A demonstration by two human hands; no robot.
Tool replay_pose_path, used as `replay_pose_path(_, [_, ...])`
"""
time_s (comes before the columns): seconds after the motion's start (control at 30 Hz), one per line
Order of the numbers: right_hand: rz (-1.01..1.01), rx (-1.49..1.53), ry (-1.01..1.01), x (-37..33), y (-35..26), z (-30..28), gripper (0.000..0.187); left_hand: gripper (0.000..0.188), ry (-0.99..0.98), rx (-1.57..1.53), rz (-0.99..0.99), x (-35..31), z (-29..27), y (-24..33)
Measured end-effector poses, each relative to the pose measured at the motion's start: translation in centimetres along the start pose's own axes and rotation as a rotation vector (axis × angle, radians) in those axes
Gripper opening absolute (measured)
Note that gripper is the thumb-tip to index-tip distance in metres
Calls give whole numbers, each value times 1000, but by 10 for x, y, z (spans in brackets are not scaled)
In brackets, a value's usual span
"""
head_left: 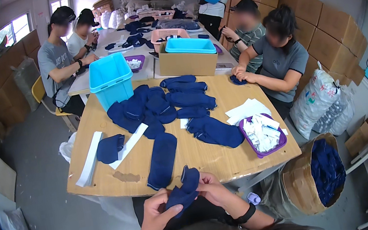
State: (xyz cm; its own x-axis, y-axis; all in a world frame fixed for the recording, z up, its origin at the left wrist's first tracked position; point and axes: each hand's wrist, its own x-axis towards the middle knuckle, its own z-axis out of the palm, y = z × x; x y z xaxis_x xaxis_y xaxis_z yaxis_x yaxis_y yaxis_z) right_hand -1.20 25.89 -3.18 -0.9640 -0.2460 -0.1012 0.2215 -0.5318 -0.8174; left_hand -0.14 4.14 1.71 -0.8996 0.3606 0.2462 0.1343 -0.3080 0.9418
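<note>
Close to my body, just off the table's near edge, I hold a navy sock [186, 193] between both hands. My left hand [155, 213] pinches its lower left part, thumb on top. The fingers of my right hand [213, 190] are closed on its right side, and one end of the sock curls upward. Another navy sock [162, 160] lies flat on the table right beyond my hands. Farther off is a heap of navy socks [144, 107], with more laid out to its right. A folded sock [110, 149] sits between two white strips [90, 159].
On the wooden table [222, 167] stand a purple basket [262, 154] of white tags, white sheets [247, 110], a blue bin [111, 88] and a cardboard box [188, 64]. A person [275, 51] works at the right edge. A carton of navy items [298, 188] stands on the floor.
</note>
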Motion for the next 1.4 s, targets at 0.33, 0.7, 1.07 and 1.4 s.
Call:
replay_pose_path(0.33, [-188, -168, 69, -10, -5, 4, 32, 39, 29, 59, -300, -18, 2, -5])
replay_pose_path(0.7, [-267, -176, 238, -13, -2, 7, 36, 12, 246, 117, -49, -15, -1, -15])
replay_pose_path(1.07, [239, -490, -201, -8, 33, -23, 32, 31, 334, 106, 192, 12, -2, -8])
replay_pose_path(1.4, [-27, -287, -331, -7, -8, 10, 20, 42, -14, 77, 203, 12, 1, -3])
